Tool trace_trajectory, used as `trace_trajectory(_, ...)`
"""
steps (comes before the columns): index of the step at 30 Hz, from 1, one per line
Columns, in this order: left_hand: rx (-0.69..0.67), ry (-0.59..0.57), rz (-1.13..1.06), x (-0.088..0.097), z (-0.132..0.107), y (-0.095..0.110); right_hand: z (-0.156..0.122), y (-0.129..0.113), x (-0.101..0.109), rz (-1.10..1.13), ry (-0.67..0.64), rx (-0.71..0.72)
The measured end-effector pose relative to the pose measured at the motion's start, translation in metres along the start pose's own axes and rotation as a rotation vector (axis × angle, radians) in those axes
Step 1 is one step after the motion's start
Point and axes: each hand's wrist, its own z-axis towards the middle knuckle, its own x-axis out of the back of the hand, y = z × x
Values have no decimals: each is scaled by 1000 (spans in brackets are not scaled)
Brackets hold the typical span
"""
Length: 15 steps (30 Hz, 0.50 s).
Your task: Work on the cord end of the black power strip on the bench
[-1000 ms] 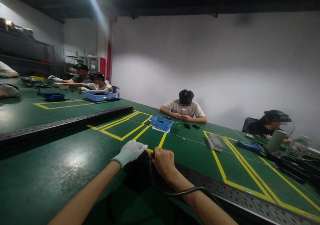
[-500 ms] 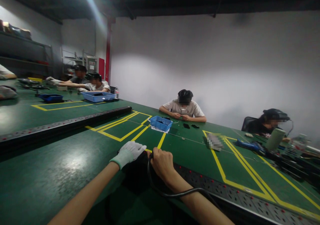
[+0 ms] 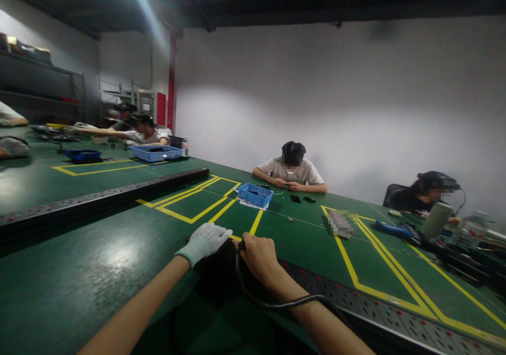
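Note:
My left hand (image 3: 208, 239), in a white glove with a mint cuff, lies over the near end of a long black perforated bar (image 3: 328, 284) dotted with red. Its fingers are stretched toward my right hand; the thumb is hidden. Bare and closed, my right hand (image 3: 258, 252) pinches the end of a black cable (image 3: 284, 306) beside the same bar. From there the cable loops down and crosses over my right forearm. The tip of the cable is hidden by my fingers.
On the green table (image 3: 130, 286), yellow tape marks out several areas. A blue basket (image 3: 255, 196) stands ahead, and another perforated bar (image 3: 118, 194) lies at left. A person (image 3: 291, 170) sits opposite. At right are a green object (image 3: 436, 219) and dark parts.
My hands stay almost in place, the right still pinching the cable. At the far left, a co-worker leans and reaches further left.

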Motion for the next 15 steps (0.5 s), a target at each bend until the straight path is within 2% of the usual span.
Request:
trace_trajectory(7, 11, 18, -36, -2, 0, -1, 5, 8, 6, -1, -28, 39)
trace_trajectory(15, 47, 39, -73, -9, 1, -2, 1, 3, -1, -8, 18, -9)
